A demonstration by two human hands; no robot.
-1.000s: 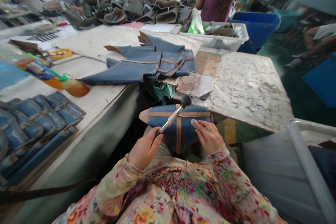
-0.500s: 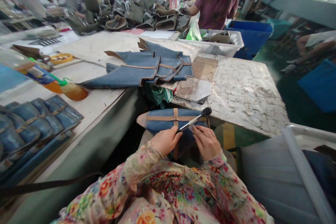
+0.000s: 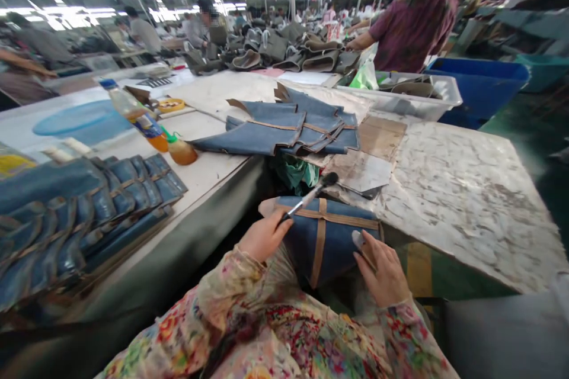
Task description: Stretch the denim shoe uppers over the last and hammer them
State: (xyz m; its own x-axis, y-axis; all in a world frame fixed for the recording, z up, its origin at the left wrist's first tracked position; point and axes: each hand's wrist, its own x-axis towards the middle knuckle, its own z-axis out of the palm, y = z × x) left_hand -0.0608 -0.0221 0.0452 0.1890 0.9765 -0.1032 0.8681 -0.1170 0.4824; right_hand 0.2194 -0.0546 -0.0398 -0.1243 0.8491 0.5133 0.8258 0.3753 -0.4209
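Head view: I see the blue piece, crossed by tan strips, lying over the lap just below the table edge, with both hands on or over it.
Left hand: the fingers are curled tight round the low end of a brush. Its dark head pokes out past the piece's far edge, close to the green cloth.
Right hand: the fingers lie nearly flat and a little apart, gripping nothing. They only press on the piece's right edge.
Slip risk: to my eye the piece is pinned on one side only, so a firm brush stroke from the left could skew it or slide it off the lap.
Smear risk: the grip sits far from the head. I judge the tip could wander onto the blue face beside a tan strip, or brush the green cloth.
Finger risk: the right fingertips rest near a tan strip and could be caught by the bristles.
Nearby: a stack of blue pieces lies on the table beyond, and two bottles lie to the left. I think a wide elbow swing could reach neither.
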